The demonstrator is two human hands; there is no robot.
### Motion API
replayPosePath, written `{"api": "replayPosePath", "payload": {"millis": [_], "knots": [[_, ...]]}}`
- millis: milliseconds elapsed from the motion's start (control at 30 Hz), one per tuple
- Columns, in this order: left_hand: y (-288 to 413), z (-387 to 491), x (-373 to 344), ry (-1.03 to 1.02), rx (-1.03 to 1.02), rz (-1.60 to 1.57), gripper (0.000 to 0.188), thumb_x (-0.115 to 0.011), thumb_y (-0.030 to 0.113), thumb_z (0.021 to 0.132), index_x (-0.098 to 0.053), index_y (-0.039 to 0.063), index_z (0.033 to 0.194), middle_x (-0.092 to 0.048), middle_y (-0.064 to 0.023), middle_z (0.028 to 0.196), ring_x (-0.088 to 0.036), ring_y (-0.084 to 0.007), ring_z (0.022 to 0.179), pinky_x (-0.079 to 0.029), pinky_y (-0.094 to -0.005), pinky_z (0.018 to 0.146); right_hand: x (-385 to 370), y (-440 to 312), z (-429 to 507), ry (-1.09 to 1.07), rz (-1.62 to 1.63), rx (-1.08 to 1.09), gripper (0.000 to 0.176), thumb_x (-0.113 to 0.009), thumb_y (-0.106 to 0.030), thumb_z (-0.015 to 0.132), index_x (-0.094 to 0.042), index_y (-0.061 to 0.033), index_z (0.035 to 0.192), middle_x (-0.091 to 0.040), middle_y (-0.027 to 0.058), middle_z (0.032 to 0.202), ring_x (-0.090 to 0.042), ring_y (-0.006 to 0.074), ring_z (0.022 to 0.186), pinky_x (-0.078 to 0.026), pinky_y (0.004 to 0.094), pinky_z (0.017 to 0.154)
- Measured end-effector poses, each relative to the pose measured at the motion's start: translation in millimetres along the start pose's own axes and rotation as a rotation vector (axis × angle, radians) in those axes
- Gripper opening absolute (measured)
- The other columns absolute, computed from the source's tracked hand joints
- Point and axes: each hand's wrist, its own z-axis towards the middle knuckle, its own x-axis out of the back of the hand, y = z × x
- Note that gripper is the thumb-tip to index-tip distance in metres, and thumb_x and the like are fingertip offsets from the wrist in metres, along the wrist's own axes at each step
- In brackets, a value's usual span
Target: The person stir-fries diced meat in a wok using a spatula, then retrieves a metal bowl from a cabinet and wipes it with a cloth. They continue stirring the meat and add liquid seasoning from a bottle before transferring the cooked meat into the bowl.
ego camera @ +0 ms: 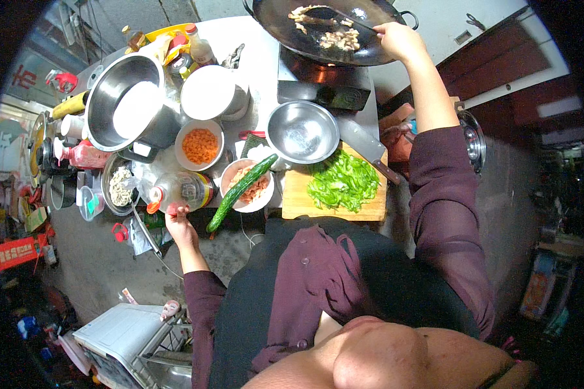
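My right hand (pixel 402 41) grips the handle of a spatula (pixel 353 18) over a large dark wok (pixel 277 24), where pale pieces of meat (pixel 339 40) lie. Near the table's front left edge, my left hand (pixel 181 227) has its fingertips at a small red thing, possibly a cap, beside a clear plastic bottle (pixel 187 188). Whether those fingers hold it I cannot tell. A cucumber (pixel 242 192) rests across a bowl (pixel 265 205) of chopped pinkish pieces. Sliced green vegetable (pixel 343 182) covers much of a wooden cutting board (pixel 297 194).
The wok sits over a portable stove (pixel 321 92). A steel bowl (pixel 302 131) and a cleaver (pixel 365 143) lie behind the board. Further left stand a bowl of diced carrot (pixel 200 146), a large steel pot (pixel 168 124) and a steel dish of small pale food (pixel 121 187).
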Motion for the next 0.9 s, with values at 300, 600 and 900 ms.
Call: {"api": "replayPosePath", "payload": {"millis": [300,600,900], "knots": [[-3.4,-1.1,2.2,0.036,-0.021,0.034,0.034,-0.072,0.03,0.081,-0.054,0.004,0.093,-0.056,-0.0021,0.083,-0.049,-0.0123,0.075,-0.04,-0.0264,0.074,-24.8,-35.2,33.0,0.048,-0.041,-0.021,0.035,-0.038,-0.025,0.091,-0.063,-0.0278,0.115,-0.063,0.0112,0.114,-0.061,0.0281,0.104,-0.048,0.0434,0.087],[-4.4,-2.0,3.4,0.046,-0.006,0.038,0.03,-0.069,0.027,0.084,-0.054,0.004,0.096,-0.056,-0.0021,0.084,-0.05,-0.0126,0.076,-0.04,-0.0263,0.075,24.6,17.0,-44.7,-0.118,-0.236,0.051,0.032,-0.044,-0.021,0.09,-0.062,-0.0247,0.116,-0.065,0.012,0.106,-0.062,0.0299,0.098,-0.049,0.0422,0.083],[0.2,-4.8,-1.7,0.071,0.02,0.043,0.031,-0.068,0.027,0.084,-0.053,0.004,0.099,-0.056,-0.0025,0.088,-0.05,-0.0128,0.078,-0.041,-0.0265,0.075,104.2,48.6,-95.7,-0.161,-0.279,0.092,0.031,-0.049,-0.015,0.086,-0.066,-0.0201,0.111,-0.066,0.0134,0.1,-0.063,0.0301,0.093,-0.05,0.0403,0.082]]}}
